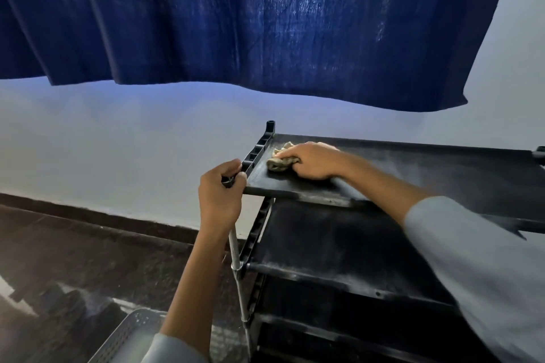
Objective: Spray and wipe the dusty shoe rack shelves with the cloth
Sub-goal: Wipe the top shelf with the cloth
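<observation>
On the top shelf (413,162), right hand (314,160) grips cloth (278,160).

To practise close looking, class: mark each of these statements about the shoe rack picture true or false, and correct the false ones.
1. The right hand holds the cloth on the top shelf. True.
2. The left hand holds a spray bottle. False: it grips the rack's front corner post.
3. The curtain above is red. False: it is blue.
4. The second shelf shows pale dust. True.
</observation>
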